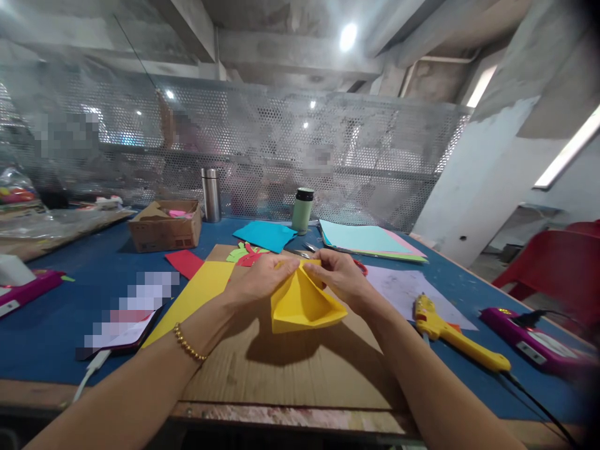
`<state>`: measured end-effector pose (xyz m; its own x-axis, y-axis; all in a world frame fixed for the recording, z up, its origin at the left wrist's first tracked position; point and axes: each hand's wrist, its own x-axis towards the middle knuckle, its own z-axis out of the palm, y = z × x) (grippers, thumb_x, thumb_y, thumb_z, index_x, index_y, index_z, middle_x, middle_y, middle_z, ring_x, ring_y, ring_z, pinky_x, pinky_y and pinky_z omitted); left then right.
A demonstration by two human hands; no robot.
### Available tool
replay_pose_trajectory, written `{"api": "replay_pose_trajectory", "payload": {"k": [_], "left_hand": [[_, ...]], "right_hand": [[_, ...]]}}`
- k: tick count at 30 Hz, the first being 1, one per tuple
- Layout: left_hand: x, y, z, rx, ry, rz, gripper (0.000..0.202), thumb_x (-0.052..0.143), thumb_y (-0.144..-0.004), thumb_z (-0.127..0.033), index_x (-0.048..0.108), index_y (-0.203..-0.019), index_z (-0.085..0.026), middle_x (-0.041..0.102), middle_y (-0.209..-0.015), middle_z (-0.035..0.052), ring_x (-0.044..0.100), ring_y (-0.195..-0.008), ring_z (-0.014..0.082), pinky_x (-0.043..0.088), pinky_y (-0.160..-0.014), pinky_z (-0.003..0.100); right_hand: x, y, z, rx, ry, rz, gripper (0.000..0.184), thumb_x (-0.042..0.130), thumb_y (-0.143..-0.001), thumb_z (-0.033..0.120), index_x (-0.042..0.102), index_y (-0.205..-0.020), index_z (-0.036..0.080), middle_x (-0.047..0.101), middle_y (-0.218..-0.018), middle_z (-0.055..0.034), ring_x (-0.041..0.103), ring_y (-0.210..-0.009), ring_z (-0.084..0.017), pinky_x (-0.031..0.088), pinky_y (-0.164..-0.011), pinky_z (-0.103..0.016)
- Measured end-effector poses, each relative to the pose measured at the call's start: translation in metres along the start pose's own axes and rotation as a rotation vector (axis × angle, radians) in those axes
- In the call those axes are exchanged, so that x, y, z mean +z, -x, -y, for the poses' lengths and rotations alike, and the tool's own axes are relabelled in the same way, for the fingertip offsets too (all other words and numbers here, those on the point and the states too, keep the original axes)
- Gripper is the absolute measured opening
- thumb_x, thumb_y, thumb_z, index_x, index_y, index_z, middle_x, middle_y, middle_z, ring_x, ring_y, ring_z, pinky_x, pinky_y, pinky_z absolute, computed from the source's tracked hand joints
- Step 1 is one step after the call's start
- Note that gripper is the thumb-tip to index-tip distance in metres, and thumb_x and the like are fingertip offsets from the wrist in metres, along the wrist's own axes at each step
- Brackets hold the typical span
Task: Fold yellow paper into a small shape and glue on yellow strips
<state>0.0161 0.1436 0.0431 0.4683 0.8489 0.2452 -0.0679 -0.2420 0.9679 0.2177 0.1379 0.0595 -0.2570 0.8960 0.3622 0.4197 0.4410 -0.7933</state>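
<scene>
Yellow paper (304, 306) is pinched by left hand (262, 275) and right hand (341, 275), raised above cardboard (300, 378) near table edge (281, 415); perforated partition (267, 147) behind.

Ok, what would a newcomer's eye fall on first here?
Most likely the bright yellow folded paper piece, held in the left hand and the right hand above the brown cardboard sheet. Next, perhaps, the yellow plastic glue gun lying at the right, and the bright blue paper farther back.
</scene>
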Motion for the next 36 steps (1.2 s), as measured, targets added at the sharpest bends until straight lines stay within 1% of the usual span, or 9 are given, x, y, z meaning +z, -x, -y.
{"api": "replay_pose_trajectory", "payload": {"k": [7,13,17,19,22,24,26,31,36], "left_hand": [[0.001,0.003,0.000,0.008,0.004,0.015,0.047,0.067,-0.086,-0.061,0.075,-0.097,-0.016,0.073,-0.088,0.0075,0.066,-0.076,0.0178,0.048,-0.064,0.026],[-0.001,0.002,0.006,0.025,-0.021,0.012,0.047,0.064,-0.088,-0.061,0.075,-0.097,-0.017,0.072,-0.088,0.0074,0.066,-0.076,0.0185,0.048,-0.064,0.027],[0.000,0.002,0.005,0.043,-0.048,0.010,0.046,0.062,-0.090,-0.060,0.075,-0.100,-0.017,0.072,-0.090,0.0072,0.065,-0.077,0.0184,0.048,-0.065,0.027],[0.001,0.003,0.002,0.058,-0.088,-0.012,0.047,0.062,-0.089,-0.060,0.075,-0.096,-0.016,0.072,-0.087,0.0067,0.064,-0.075,0.0179,0.047,-0.063,0.026],[0.003,0.004,-0.005,0.100,-0.238,-0.070,0.047,0.060,-0.089,-0.061,0.074,-0.089,-0.016,0.070,-0.082,0.0052,0.060,-0.073,0.0168,0.045,-0.061,0.024],[0.004,0.004,-0.009,0.123,-0.311,-0.089,0.048,0.058,-0.090,-0.061,0.074,-0.089,-0.016,0.069,-0.082,0.0043,0.059,-0.073,0.0163,0.043,-0.060,0.024],[0.005,0.005,-0.011,0.135,-0.324,-0.094,0.049,0.056,-0.090,-0.061,0.074,-0.089,-0.016,0.068,-0.080,0.0039,0.058,-0.072,0.0165,0.043,-0.061,0.024],[0.006,0.006,-0.014,0.166,-0.352,-0.115,0.051,0.055,-0.089,-0.064,0.069,-0.078,-0.016,0.066,-0.075,0.0037,0.056,-0.070,0.0169,0.044,-0.062,0.025],[0.008,0.007,-0.017,0.173,-0.395,-0.114,0.049,0.051,-0.093,-0.059,0.068,-0.076,-0.018,0.064,-0.071,0.0032,0.058,-0.072,0.0186,0.046,-0.064,0.025]], "right_hand": [[0.000,0.000,0.001,0.008,-0.077,-0.006,0.031,0.065,-0.082,0.048,0.053,-0.075,0.021,0.054,-0.065,0.0026,0.049,-0.058,-0.013,0.037,-0.053,-0.026],[0.000,0.000,0.001,-0.011,-0.027,-0.031,0.029,0.062,-0.084,0.047,0.053,-0.074,0.021,0.053,-0.065,0.0024,0.049,-0.059,-0.013,0.037,-0.053,-0.026],[0.000,0.000,0.002,-0.032,0.038,-0.051,0.031,0.062,-0.083,0.048,0.051,-0.072,0.021,0.053,-0.066,0.0010,0.048,-0.061,-0.014,0.037,-0.053,-0.026],[-0.001,0.000,0.004,-0.031,0.061,-0.056,0.032,0.061,-0.083,0.049,0.051,-0.071,0.022,0.054,-0.066,0.0005,0.048,-0.061,-0.014,0.037,-0.053,-0.026],[-0.001,0.001,0.007,-0.023,0.088,-0.049,0.032,0.059,-0.084,0.050,0.051,-0.071,0.022,0.054,-0.066,0.0003,0.048,-0.062,-0.015,0.037,-0.053,-0.026],[-0.001,0.002,0.009,-0.026,0.101,-0.039,0.032,0.057,-0.086,0.050,0.051,-0.072,0.022,0.053,-0.066,0.0007,0.048,-0.062,-0.015,0.037,-0.053,-0.026],[0.000,0.002,0.009,-0.033,0.109,-0.036,0.033,0.056,-0.087,0.051,0.051,-0.072,0.022,0.052,-0.066,0.0012,0.047,-0.062,-0.015,0.037,-0.054,-0.026],[-0.001,0.003,0.012,-0.040,0.161,-0.041,0.031,0.055,-0.087,0.048,0.052,-0.072,0.022,0.053,-0.066,0.0007,0.048,-0.063,-0.015,0.036,-0.056,-0.027],[0.000,0.005,0.019,-0.083,0.229,-0.037,0.027,0.055,-0.088,0.041,0.056,-0.071,0.021,0.054,-0.067,0.0004,0.046,-0.065,-0.014,0.034,-0.057,-0.026]]}}
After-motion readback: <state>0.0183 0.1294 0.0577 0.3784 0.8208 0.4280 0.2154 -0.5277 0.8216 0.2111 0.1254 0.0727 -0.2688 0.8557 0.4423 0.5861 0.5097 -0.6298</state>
